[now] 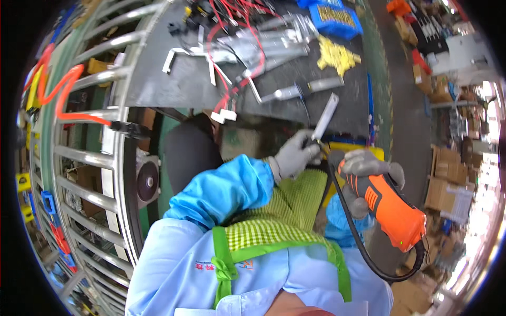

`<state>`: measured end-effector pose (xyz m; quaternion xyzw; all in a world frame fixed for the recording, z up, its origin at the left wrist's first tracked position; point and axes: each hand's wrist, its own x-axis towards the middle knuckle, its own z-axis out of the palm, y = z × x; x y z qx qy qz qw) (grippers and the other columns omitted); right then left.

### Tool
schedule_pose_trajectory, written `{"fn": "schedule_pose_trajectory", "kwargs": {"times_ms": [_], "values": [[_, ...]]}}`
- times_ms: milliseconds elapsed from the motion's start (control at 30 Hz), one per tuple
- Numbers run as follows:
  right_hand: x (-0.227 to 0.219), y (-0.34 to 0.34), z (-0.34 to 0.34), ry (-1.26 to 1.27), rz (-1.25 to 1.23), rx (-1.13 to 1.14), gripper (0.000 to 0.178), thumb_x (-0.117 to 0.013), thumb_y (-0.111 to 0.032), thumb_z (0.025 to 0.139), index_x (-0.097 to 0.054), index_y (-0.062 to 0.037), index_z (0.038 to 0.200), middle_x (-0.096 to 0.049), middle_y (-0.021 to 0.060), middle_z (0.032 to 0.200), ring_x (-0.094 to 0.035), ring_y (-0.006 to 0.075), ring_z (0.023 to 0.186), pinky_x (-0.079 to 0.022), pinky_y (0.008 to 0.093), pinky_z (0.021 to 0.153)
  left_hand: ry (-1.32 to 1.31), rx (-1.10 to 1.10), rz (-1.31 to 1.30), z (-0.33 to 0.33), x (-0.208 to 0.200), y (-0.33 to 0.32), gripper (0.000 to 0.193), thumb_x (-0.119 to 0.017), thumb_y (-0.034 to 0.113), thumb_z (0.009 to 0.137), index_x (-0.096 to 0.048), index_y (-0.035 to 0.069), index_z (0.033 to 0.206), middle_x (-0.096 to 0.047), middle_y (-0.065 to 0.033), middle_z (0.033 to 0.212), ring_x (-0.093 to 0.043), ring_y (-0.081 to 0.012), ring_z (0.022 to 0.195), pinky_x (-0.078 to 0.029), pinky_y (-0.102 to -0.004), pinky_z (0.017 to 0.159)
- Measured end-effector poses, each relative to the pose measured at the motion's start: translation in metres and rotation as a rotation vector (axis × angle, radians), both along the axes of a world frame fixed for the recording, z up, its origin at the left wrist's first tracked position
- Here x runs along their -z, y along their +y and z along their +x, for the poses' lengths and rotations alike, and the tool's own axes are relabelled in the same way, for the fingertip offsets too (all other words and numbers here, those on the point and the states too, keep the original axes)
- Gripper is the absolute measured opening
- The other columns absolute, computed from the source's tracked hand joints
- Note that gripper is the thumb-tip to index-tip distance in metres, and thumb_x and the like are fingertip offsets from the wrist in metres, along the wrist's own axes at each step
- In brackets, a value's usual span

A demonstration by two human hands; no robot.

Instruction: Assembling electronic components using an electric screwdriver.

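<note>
We are clamping the metal strip (325, 116) in our left hand (296, 156), right hand (363, 167) gripping the orange power tool (392, 208); keeping both steady matters.

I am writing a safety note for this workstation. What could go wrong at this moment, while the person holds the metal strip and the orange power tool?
1. The left hand holds the metal strip close to the tip of the orange power tool gripped by the right hand; a slip could hurt the gloved fingers.
2. The black cord loops beside the green apron and might snag.
3. The strip is only hand-held, so it may twist or jump.
</note>
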<state>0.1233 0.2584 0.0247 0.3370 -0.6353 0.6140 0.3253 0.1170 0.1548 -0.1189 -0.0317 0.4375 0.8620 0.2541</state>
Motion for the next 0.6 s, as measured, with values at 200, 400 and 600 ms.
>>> {"fn": "schedule_pose_trajectory", "kwargs": {"times_ms": [200,400,600], "values": [[0.011,0.017,0.014,-0.044,0.017,-0.078,0.08,-0.072,-0.042,0.085,-0.032,-0.0056,0.144,-0.063,0.0119,0.081,-0.063,0.0251,0.063,-0.055,0.0439,0.062,-0.003,0.009,-0.051,0.002,0.009,-0.002,0.034,-0.057,0.011,0.097,-0.046,0.004,0.128,-0.063,-0.0067,0.098,-0.066,-0.0139,0.085,-0.058,-0.0269,0.071],[0.015,0.025,0.015,-0.025,0.044,-0.151,0.09,-0.078,-0.041,0.079,-0.029,-0.0082,0.147,-0.063,0.0114,0.083,-0.063,0.0258,0.061,-0.054,0.0453,0.061,0.087,0.028,-0.161,0.007,0.002,-0.007,0.034,-0.059,0.019,0.097,-0.048,0.005,0.127,-0.063,-0.0047,0.096,-0.065,-0.0111,0.078,-0.053,-0.0226,0.062],[0.008,0.037,-0.01,-0.066,0.125,-0.464,0.1,-0.079,-0.044,0.077,-0.021,-0.0096,0.15,-0.065,0.0145,0.088,-0.063,0.025,0.059,-0.053,0.0438,0.061,-0.002,-0.008,-0.19,0.004,-0.003,-0.003,0.03,-0.059,0.017,0.097,-0.051,0.005,0.123,-0.062,-0.0034,0.092,-0.065,-0.0098,0.078,-0.053,-0.0224,0.06]]}}
